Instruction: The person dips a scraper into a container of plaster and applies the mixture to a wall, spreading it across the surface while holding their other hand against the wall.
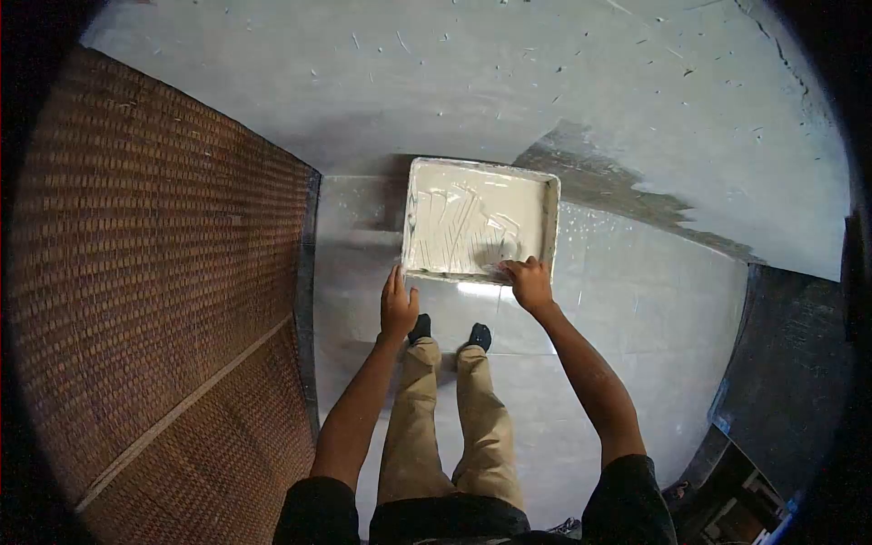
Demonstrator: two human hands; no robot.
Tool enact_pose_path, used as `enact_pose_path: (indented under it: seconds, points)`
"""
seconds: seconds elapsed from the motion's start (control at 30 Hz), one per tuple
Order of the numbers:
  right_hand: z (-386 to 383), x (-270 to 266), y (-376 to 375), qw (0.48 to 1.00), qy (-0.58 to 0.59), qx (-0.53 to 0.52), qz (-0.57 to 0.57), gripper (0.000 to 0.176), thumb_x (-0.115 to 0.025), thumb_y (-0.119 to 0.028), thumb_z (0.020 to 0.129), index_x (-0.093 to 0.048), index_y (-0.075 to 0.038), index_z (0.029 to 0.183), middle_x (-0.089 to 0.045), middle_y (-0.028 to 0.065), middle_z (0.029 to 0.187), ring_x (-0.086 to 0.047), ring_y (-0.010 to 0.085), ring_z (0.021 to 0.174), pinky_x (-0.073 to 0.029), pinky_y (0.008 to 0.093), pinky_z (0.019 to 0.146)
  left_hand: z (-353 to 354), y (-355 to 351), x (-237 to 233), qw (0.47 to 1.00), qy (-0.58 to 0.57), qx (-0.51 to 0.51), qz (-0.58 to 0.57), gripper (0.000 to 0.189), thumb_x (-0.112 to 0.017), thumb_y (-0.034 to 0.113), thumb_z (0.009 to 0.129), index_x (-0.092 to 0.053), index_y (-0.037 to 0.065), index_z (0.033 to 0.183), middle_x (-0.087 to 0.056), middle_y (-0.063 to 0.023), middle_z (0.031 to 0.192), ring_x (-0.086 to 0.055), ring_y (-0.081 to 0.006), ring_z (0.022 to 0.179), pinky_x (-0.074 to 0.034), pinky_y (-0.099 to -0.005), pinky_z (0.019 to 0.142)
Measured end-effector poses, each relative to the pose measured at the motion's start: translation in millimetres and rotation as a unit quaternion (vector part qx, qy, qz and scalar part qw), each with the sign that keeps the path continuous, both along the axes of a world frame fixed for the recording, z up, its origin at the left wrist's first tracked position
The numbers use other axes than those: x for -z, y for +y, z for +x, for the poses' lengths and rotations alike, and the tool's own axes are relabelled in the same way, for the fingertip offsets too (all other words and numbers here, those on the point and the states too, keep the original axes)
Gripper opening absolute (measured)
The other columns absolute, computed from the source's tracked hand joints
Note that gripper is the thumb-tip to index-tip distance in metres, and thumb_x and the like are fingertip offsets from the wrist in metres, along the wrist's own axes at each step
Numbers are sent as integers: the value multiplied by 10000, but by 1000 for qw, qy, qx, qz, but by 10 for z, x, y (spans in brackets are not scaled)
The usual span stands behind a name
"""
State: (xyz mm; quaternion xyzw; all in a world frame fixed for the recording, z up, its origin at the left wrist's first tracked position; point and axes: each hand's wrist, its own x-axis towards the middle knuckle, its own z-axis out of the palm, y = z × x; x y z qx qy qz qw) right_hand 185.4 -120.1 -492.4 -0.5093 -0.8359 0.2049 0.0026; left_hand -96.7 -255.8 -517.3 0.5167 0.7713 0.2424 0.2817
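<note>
A rectangular tray (553,222) with cream-white paint (463,213) in it sits on the floor in front of my feet, against the base of the wall. Streaks and ridges mark the paint's surface. My right hand (532,283) is closed at the tray's near right side, around a small whitish tool (509,251) whose far end lies in the paint; its exact kind I cannot tell. Beside the near left corner of the tray is my left hand (398,305), its fingers stretched forward at the rim and the thumb apart.
A woven brown panel (173,236) stands along the left. Ahead rises a whitish wall (409,82) with scratches and a bare grey patch (609,173). Shiny floor tiles (627,318) lie under the tray and my feet. A dark board (790,363) leans at the right.
</note>
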Motion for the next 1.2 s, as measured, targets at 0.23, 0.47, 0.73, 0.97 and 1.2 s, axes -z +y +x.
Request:
enact_pose_path:
  seconds: [0.23, 0.47, 0.73, 0.97, 1.2]
  points:
    - [-1, -157, 105, 997, -30, -70, -11, 248, -578, -175, 908, -729, -179, 1105, -723, 71, 918, -581, 278, 906, -418, 444, 804, 21, -29, -4, 1000, -13, -8, -15, 609, -531, 177, 943, -323, -63, 1463, -383, -281, 1475, -381, -420, 1365, -318, -465, 1137]
    - [21, -198, 233, 993, -48, -109, 1, 296, -588, -142, 848, -739, -222, 1090, -731, 32, 956, -598, 235, 926, -383, 423, 796, -24, -62, -60, 1000, -15, -1, -15, 610, -515, 198, 954, -312, -64, 1466, -373, -281, 1482, -369, -416, 1374, -303, -453, 1150]
    - [2, -305, 358, 994, -2, -108, -27, 277, -608, -136, 860, -725, -203, 1101, -725, 38, 1000, -573, 263, 994, -405, 446, 823, -90, -130, -140, 999, -21, 4, -31, 610, -495, 241, 975, -304, -63, 1469, -350, -270, 1500, -348, -402, 1391, -287, -445, 1162]
    - [-26, -73, 603, 994, 29, -69, -82, 235, -637, -157, 860, -722, -185, 1077, -717, 76, 986, -585, 324, 954, -463, 491, 824, -128, -197, -285, 997, -27, -12, -78, 592, -483, 246, 993, -301, -32, 1482, -347, -245, 1512, -337, -385, 1405, -279, -444, 1167]
    - [206, 23, 852, 973, 111, 35, -199, 198, -621, -195, 937, -709, -93, 1083, -720, 88, 912, -651, 261, 817, -519, 371, 752, -200, -290, -358, 998, -28, -9, -59, 592, -502, 237, 989, -308, -25, 1482, -355, -248, 1508, -342, -386, 1403, -288, -446, 1161]
